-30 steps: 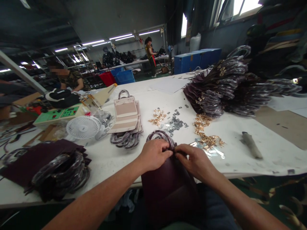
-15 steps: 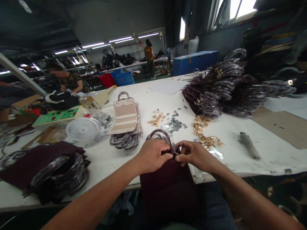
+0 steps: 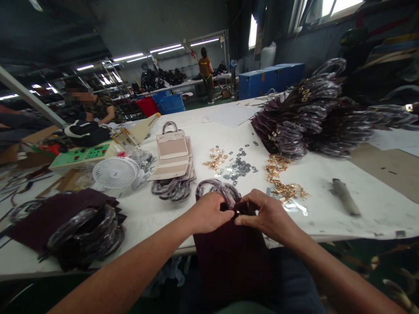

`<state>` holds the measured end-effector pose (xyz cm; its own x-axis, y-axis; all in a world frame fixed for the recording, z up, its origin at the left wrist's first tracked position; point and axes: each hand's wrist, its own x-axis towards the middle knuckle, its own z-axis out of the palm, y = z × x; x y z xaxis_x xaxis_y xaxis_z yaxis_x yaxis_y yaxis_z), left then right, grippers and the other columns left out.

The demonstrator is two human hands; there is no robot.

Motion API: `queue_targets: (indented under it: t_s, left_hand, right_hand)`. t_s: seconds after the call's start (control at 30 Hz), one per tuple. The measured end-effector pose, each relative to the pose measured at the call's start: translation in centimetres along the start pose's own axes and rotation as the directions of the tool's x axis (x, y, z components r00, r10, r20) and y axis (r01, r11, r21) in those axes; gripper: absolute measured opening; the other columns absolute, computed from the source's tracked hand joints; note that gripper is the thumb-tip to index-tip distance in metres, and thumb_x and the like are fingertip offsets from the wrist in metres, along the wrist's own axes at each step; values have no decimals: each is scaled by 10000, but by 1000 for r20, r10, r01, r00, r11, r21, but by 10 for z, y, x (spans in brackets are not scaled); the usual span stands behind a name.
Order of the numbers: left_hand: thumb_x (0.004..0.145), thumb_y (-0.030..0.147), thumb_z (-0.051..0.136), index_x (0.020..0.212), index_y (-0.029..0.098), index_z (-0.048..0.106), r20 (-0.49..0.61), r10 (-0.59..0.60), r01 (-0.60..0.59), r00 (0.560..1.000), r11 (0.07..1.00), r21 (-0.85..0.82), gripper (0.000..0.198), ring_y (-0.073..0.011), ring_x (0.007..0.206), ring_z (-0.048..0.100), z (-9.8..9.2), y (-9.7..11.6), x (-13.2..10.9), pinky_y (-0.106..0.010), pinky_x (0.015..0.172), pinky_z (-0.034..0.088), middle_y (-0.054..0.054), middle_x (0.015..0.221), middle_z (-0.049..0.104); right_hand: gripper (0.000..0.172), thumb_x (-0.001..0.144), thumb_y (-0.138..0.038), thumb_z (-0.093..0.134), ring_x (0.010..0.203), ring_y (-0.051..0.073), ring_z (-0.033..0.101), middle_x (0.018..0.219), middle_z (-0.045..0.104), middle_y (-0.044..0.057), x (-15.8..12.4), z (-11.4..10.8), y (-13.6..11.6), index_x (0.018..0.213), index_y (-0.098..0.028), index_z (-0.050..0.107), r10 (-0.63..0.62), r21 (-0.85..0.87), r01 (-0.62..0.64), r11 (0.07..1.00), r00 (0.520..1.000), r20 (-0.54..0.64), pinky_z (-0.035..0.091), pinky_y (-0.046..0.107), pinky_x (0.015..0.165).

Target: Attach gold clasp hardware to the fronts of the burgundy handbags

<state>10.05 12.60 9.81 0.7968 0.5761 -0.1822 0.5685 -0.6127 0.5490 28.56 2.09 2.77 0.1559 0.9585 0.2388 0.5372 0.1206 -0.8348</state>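
A dark maroon bag panel (image 3: 231,253) hangs over the table's front edge toward my lap. Its plastic-wrapped handle (image 3: 216,185) arches up at the top. My left hand (image 3: 211,213) is closed on the panel's upper edge at the handle base, thumb in front. Beside it, my right hand (image 3: 258,211) pinches the same top edge between thumb and fingers. A small shiny metal fitting (image 3: 238,213) shows between the two thumbs; the fingers behind the panel are hidden. Just beyond lie gold metal fittings (image 3: 288,191) and small silver plates (image 3: 240,169).
Maroon panels (image 3: 59,222) lie at left, beige-backed panels (image 3: 173,152) at centre-left. A small white fan (image 3: 116,172) stands between them and a green machine (image 3: 81,155). A large pile of wrapped-handle panels (image 3: 304,117) and a grey tool handle (image 3: 346,197) are right. Two people work beyond.
My right hand has shifted slightly, its thumb lower and fingers further over the panel's top edge. My left hand keeps its grip. The whole view has shifted a little.
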Motion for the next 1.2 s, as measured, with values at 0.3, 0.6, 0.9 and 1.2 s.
queue_targets:
  t_s: [0.3, 0.6, 0.9, 1.2]
  left_hand:
    - [872, 268, 640, 960, 226, 803, -100, 107, -107, 989, 994, -2, 190, -231, 857, 709, 8, 1, -2, -322, 850, 535, -28, 916, 798]
    - [877, 193, 603, 880, 218, 790, -170, 180, -177, 969, 984, 33, 188, -240, 922, 727, 15, 4, -6, -334, 920, 545, -38, 894, 790]
    - [886, 198, 605, 916, 219, 772, -130, 222, -208, 966, 972, 112, 170, -234, 888, 727, 11, -5, 0, -324, 846, 565, -48, 908, 782]
    - [919, 323, 697, 1269, 158, 636, -516, 513, -283, 686, 842, 460, 392, -297, 1175, 655, 26, -31, -26, -459, 1060, 537, -148, 1212, 715]
  right_hand:
    - [281, 810, -358, 856, 903, 205, 698, 968, 775, -18, -8, 11, 4, 1065, -282, 767, 56, 281, -61, 958, 998, 25, 517, 294, 805]
    - [156, 822, -382, 844, 830, 198, 701, 872, 778, -13, -12, 19, 7, 909, -263, 791, 46, 265, -10, 964, 990, -132, 530, 273, 743]
    - [225, 809, -444, 828, 811, 208, 682, 850, 767, -2, -5, 25, 15, 893, -240, 785, 91, 328, -57, 943, 992, -89, 506, 285, 726]
    - [335, 817, -555, 770, 734, 212, 674, 762, 743, -6, 18, 6, 39, 859, -224, 745, 259, 93, -263, 960, 964, 52, 463, 283, 614]
